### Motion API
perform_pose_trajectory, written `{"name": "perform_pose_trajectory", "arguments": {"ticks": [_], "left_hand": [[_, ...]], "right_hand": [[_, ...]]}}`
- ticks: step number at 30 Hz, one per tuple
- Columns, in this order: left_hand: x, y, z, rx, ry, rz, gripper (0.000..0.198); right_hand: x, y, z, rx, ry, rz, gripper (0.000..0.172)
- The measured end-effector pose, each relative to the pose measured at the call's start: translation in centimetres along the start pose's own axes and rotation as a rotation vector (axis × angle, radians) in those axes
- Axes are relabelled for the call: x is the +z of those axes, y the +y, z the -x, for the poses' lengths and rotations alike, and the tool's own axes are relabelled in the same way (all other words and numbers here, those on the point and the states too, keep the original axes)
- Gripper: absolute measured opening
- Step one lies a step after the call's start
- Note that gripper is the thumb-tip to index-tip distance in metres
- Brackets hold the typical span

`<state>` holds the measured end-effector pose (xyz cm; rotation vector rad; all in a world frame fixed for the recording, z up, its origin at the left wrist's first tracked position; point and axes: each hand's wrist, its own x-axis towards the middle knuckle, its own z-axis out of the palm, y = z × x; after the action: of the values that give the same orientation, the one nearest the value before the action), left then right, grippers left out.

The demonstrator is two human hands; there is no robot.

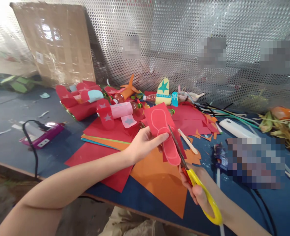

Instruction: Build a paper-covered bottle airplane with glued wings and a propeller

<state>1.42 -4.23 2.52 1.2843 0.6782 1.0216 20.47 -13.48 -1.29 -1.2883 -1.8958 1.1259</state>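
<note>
My left hand (145, 142) pinches a red paper sheet (159, 126) with a white outlined oblong shape drawn on it, held up over the table. My right hand (197, 188) grips yellow-and-red-handled scissors (191, 173). Their blades run up along the right side of the partly cut shape and into the paper. Below lie orange paper (159, 180) and more red paper sheets (103, 152) on the blue table (270, 203).
Paper-and-bottle toy planes (86, 100) stand behind the sheets, one with a yellow fin with a green star (163, 90). A purple device with black cable (40, 136) lies left. A white tube (235, 129), a wooden stick (187, 141), dried husks (282, 126), cardboard (56, 42) and perforated metal wall surround.
</note>
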Motion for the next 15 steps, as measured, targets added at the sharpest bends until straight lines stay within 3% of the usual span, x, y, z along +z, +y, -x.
{"name": "perform_pose_trajectory", "arguments": {"ticks": [15], "left_hand": [[0.5, 0.0, 0.6, 0.011, -0.038, -0.031, 0.031]], "right_hand": [[-1.0, -2.9, 0.0, -0.006, -0.131, -0.041, 0.073]]}}
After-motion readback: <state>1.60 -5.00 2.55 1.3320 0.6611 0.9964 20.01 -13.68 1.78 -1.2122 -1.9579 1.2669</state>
